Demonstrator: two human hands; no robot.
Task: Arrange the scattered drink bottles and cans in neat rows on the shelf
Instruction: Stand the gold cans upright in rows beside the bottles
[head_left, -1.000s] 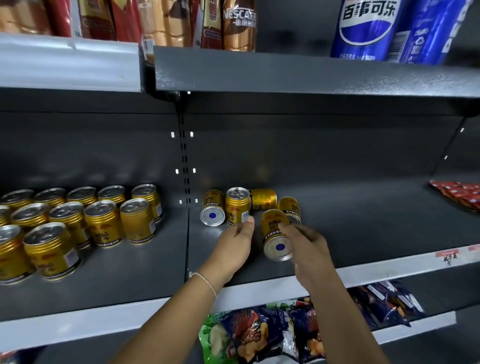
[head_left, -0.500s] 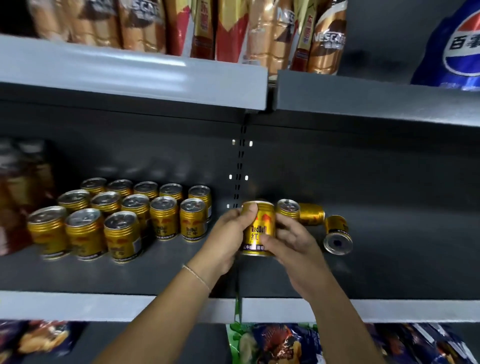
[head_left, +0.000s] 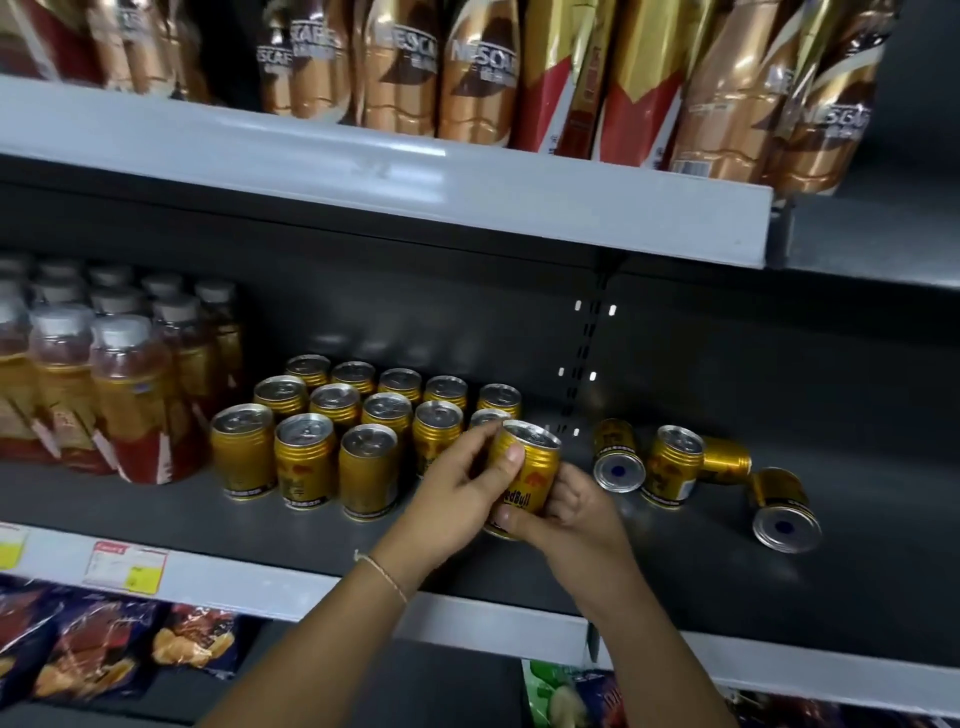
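Both hands hold one gold can at the right end of the standing rows.

The held can (head_left: 524, 480), tilted with its top leaning right, sits between the left hand (head_left: 457, 493), whose thumb and fingers curl round its upper left side, and the right hand (head_left: 576, 514), whose fingers wrap its lower part from the right. It is above the dark shelf (head_left: 675, 566), just beside the upright gold cans (head_left: 358, 431). To the right lie scattered cans: one on its side (head_left: 618, 457), one upright (head_left: 672, 465), another on its side behind it (head_left: 727, 460), and a fourth toppled further right (head_left: 782, 509).
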